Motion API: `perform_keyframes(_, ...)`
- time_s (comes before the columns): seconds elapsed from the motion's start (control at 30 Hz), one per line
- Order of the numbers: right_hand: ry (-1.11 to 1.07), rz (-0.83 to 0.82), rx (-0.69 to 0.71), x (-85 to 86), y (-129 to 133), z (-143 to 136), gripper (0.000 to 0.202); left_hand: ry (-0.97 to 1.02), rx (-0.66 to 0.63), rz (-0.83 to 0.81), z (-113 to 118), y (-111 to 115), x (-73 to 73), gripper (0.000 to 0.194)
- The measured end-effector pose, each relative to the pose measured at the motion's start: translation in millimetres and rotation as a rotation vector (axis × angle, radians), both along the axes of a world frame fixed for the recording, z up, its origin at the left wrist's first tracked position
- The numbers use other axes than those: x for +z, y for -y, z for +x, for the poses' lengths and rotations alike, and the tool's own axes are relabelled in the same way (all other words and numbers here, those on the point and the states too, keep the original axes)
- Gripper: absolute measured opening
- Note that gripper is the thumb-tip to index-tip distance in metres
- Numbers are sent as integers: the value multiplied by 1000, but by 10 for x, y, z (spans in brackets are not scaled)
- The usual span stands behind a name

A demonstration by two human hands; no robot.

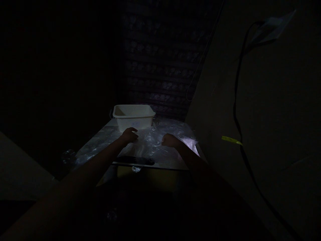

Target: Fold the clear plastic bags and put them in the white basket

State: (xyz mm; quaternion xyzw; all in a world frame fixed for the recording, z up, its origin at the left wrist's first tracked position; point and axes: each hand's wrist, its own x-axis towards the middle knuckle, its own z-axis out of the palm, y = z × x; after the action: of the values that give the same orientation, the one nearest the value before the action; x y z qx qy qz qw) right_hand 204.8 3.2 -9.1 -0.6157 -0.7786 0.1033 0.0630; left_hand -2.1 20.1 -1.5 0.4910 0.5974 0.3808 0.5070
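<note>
The light is very dim. Crinkled clear plastic [150, 139] covers much of the table between my hands and catches a few highlights. My left hand [129, 135] is over the plastic, just in front of a white tub [134, 122]; its fingers and thumb are apart, with nothing visible between them. To the right, my right hand [169, 140] is closed, its curled fingertips at the plastic, which it seems to pinch. The exact grip is too dark to make out. A dark, long object [135, 160] lies along the near edge of the table.
A pale, brighter piece of plastic [190, 144] lies by the right forearm. On the right wall [271, 110] hangs a black cable [236, 100] with a yellow tag [231, 139]. Behind the table are dark rows of indistinct shiny items [157, 70].
</note>
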Motion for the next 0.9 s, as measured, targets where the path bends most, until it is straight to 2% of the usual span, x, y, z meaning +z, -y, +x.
perform_keyframes(0.1, -148, 56, 24, 67, -16, 49, 17, 9, 10, 36, 6, -5, 18, 24)
perform_keyframes(0.23, -448, 83, -100, 66, -22, 110, 16, -83, 61, 121, 5, 39, -10, 15)
perform_keyframes(0.3, -500, 84, -154, 50, -20, 149, 15, -95, 66, 130, 4, 66, -26, 14)
perform_keyframes(0.43, -375, 128, -220, 39, -19, 250, 15, -28, 8, 49, 9, 87, -33, 21)
perform_keyframes(0.6, -250, 137, -253, 30, -9, 338, 18, -7, -53, -146, 52, 45, -51, 34)
perform_keyframes(0.67, -175, 150, -240, 46, 12, 337, 22, -20, -75, -148, 74, 53, -73, 39)
perform_keyframes(0.77, -44, 211, -264, 121, 67, 284, 26, -39, -103, -68, 94, 101, -108, 48)
perform_keyframes(0.83, 12, 284, -266, 190, 107, 213, 27, -42, -113, -42, 97, 134, -119, 47)
perform_keyframes(0.9, 10, 365, -195, 239, 144, 119, 27, -38, -117, -39, 97, 152, -116, 42)
